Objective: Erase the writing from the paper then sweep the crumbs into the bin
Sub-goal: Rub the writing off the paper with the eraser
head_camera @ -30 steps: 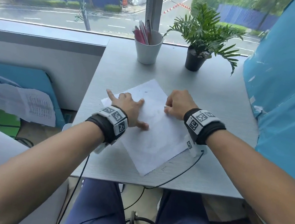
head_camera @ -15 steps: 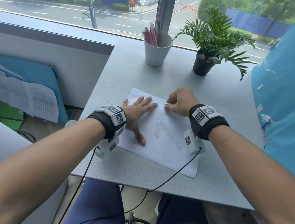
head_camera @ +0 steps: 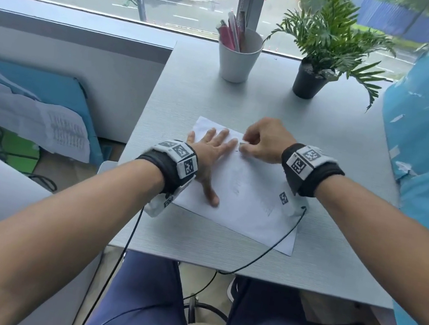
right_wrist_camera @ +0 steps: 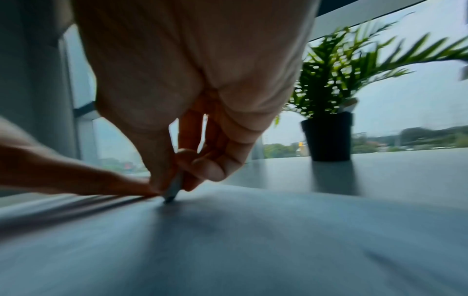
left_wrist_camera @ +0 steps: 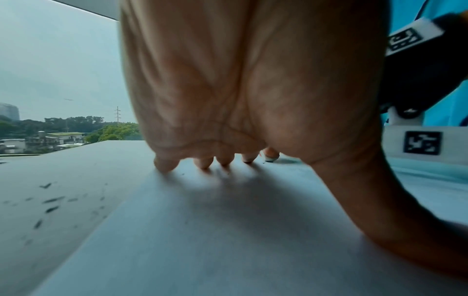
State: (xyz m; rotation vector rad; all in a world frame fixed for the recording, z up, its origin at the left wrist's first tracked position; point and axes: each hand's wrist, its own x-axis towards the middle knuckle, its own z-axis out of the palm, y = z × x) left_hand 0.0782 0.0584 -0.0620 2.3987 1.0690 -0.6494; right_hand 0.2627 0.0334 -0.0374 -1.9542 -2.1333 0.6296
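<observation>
The white sheet of paper (head_camera: pixel 245 193) lay flat and slightly skewed on the pale grey bench (head_camera: pixel 327 124), faint pencil marks showing near its middle. The left hand (head_camera: pixel 211 150) was spread on it, grip released, straight fingers (left_wrist_camera: pixel 166 164) pressing the sheet down and the thumb splayed toward the near edge. Just right of those fingertips, the right hand (head_camera: pixel 263 140) had its grip clenched around a small whitish eraser (head_camera: pixel 242 145), pinched between thumb and fingers with its tip (right_wrist_camera: pixel 170 195) down on the paper's far edge. Left of the pressing hand, dark eraser crumbs (left_wrist_camera: pixel 51 200) were scattered on the bare bench beside the sheet. Beyond both grips, toward the window, stood a white cup of pink and white pens (head_camera: pixel 238 58), and to its right a small green fern in a black pot (head_camera: pixel 307 81). A thin black cable (head_camera: pixel 263 252) trailed from the right wrist across the paper's near corner.
</observation>
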